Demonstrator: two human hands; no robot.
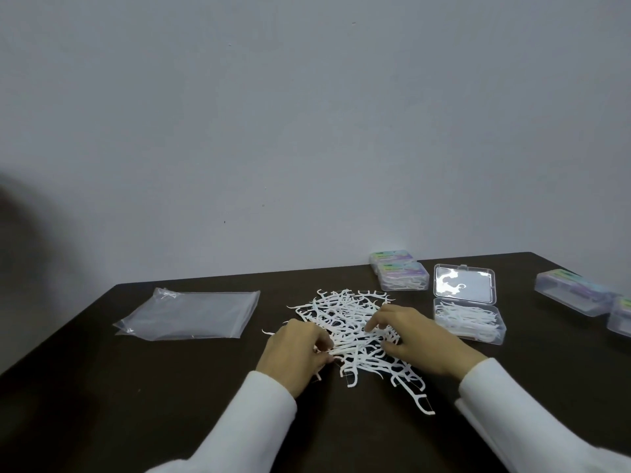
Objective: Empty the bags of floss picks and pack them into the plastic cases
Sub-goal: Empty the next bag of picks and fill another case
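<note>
1. Plain grey wall [307, 114] backs a dark brown table [85, 387], and everything for the job lies on the far half of that top.

2. Furthest left, a clear plastic bag [191, 314] lies flat and slack, apparently emptied, set well apart from the work so it stays out of the way.

3. Next comes the left hand [297, 353], in a white sleeve [239, 428]. Its fingers are curled and pinch a small bundle of picks at the near-left edge of the heap, probably to line them up side by side before they go into a case.

4. At centre sits the loose heap of white floss picks [348, 319], tangled and spread across the table, a few strays trailing toward the near edge. Dumped in the open like this, they are easy to sort between both hands.

5. The right hand [413, 339] rests on the right side of the heap, fingers bent and spread down onto the picks; it seems to be raking or steadying them, and I cannot tell whether it has actually pinched any.

6. Behind and right of the heap, two closed cases [399, 271] with coloured labels are stacked against the wall, seemingly already packed.

7. Just right of the right hand, an open clear case [467, 319] lies with its lid flipped back, its tray partly filled with picks laid lengthwise. It is kept near for short transfers.

8. At the far right edge lie more closed labelled cases [577, 291].
</note>
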